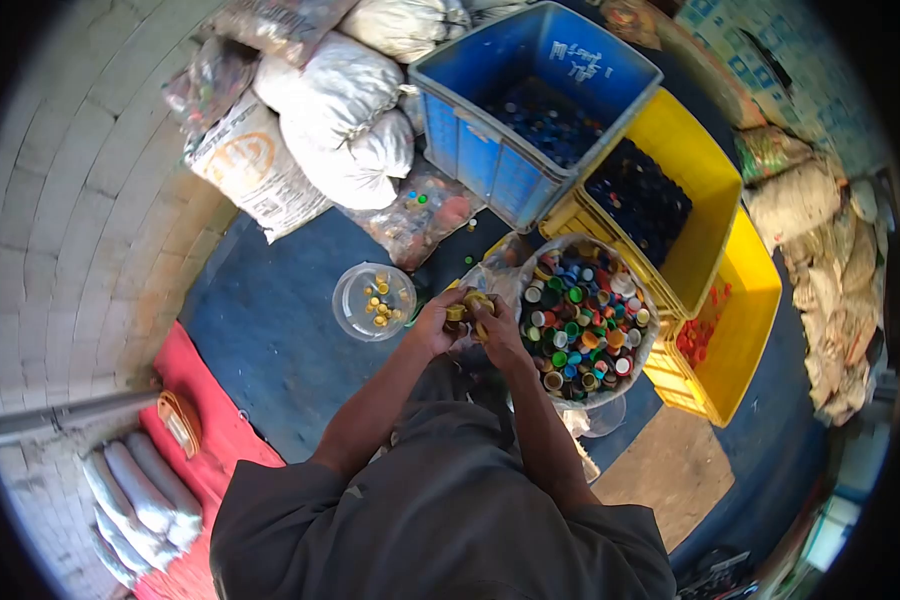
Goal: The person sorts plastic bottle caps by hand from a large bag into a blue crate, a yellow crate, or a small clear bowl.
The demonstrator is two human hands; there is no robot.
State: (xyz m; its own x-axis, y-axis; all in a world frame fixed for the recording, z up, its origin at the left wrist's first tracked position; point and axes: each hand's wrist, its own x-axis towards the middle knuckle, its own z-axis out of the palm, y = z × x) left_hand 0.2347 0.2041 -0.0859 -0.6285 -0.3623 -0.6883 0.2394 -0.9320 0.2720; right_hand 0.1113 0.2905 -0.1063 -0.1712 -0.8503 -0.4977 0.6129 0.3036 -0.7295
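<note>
Both of our hands are near the middle, close together: the left hand [438, 326] and the right hand [503, 340] have their fingers curled around some yellow caps [481, 305]. We cannot tell how many caps there are, nor how firmly each finger presses. What could go wrong, we judge, is that a cap slips out, because the caps are small and smooth and several of them share one hold. If it slips on the right side, it could drop into the tub [653, 330] of mixed caps [582, 325], where it would be difficult to find again among so many colours. If it slips between the hands, it could roll on the mat [290, 310], near the small green cap [468, 260] that lies loose at the far side. We also think that the clear bowl [341, 318] could tip if the left arm knocked its rim, since it looks light and only a few caps [381, 308] are in it. As for the place of the yellow caps, they are at the fingers of both hands, between the two palms, with the bowl to the left and the tub just beside the right hand. Farther away, to the right, stands the blue bin [485, 150].
</note>
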